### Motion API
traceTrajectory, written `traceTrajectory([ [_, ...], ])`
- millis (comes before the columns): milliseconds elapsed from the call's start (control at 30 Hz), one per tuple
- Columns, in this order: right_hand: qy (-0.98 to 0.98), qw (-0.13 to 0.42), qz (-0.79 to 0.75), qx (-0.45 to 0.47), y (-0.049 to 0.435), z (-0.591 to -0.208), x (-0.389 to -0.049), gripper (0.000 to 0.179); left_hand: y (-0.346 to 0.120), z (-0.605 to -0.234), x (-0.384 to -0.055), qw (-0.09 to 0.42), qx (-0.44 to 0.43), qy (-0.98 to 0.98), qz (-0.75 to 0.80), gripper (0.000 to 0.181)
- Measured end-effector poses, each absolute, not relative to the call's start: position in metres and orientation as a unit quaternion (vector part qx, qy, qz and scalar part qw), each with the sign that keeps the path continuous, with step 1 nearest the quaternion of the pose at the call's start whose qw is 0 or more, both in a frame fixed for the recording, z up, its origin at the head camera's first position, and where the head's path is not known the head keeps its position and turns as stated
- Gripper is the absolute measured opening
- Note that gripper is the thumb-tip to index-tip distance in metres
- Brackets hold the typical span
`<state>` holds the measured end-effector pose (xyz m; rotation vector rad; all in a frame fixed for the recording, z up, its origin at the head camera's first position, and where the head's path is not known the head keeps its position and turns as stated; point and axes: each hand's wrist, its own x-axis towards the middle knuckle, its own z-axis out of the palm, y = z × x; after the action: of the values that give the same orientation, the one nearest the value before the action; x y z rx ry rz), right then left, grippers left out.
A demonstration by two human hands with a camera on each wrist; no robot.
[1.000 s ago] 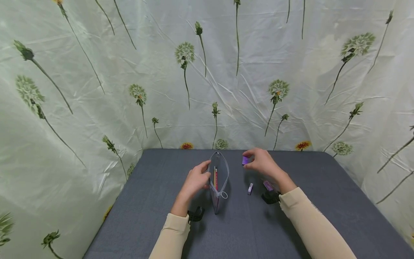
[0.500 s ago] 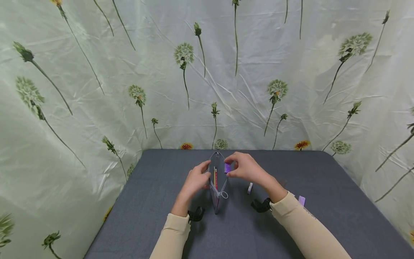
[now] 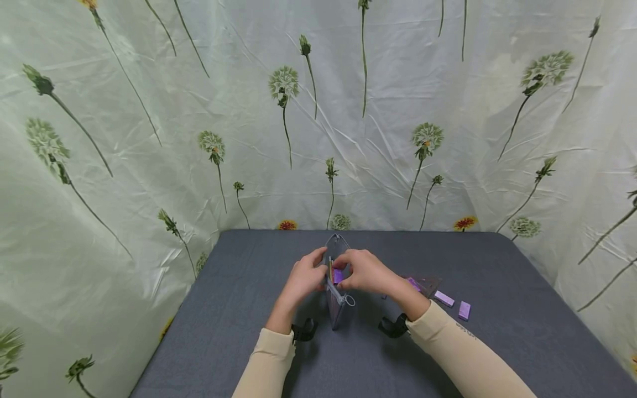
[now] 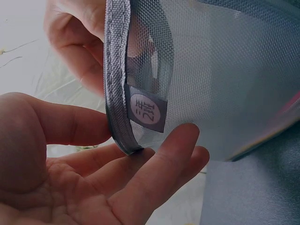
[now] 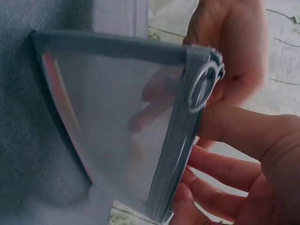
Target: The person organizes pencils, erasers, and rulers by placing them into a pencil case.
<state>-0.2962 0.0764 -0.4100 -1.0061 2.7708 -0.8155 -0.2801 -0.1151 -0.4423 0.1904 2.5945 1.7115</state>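
A grey mesh zipper pouch (image 3: 335, 312) stands upright on the table, its mouth spread, with a ring on the zipper pull. My left hand (image 3: 302, 280) pinches the pouch's left rim; in the left wrist view the thumb lies against the zipper edge near a small label (image 4: 146, 108), fingers on the other side. My right hand (image 3: 367, 271) holds a small purple block (image 3: 338, 276) between thumb and fingers, down in the mouth. Slim pencils (image 5: 61, 89) show through the mesh along the bottom. In the right wrist view the block is hidden behind the pouch's edge.
Right of the pouch lie a lilac block (image 3: 444, 298), a second lilac block (image 3: 464, 310) and a purple block (image 3: 413, 284) beside a brownish see-through triangle (image 3: 429, 285). A flower-print curtain (image 3: 239, 110) hangs behind the grey table (image 3: 224, 309).
The right hand has carried the purple block leftward from over the table into the pouch's mouth. The left hand keeps its grip on the rim; the pouch's mouth looks slightly narrower.
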Motion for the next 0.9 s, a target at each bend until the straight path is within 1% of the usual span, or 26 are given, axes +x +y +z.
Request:
traceTrajectory([
  [300,0.897,0.099,-0.269,-0.336,0.075,-0.407,-0.295,0.042,-0.117,-0.443,-0.282,0.013,0.066,0.835,0.546,0.057],
  [600,0.880,0.158,-0.272,-0.356,0.078,-0.406,-0.294,0.043,-0.116,-0.442,-0.279,0.029,0.066,0.839,0.539,0.059],
  [733,0.883,0.145,-0.284,-0.345,0.083,-0.407,-0.294,0.041,-0.116,-0.442,-0.280,0.027,0.062,0.839,0.539,0.058],
  [900,0.896,0.091,-0.321,-0.294,0.094,-0.405,-0.293,0.033,-0.116,-0.441,-0.280,0.026,0.053,0.835,0.547,0.057],
])
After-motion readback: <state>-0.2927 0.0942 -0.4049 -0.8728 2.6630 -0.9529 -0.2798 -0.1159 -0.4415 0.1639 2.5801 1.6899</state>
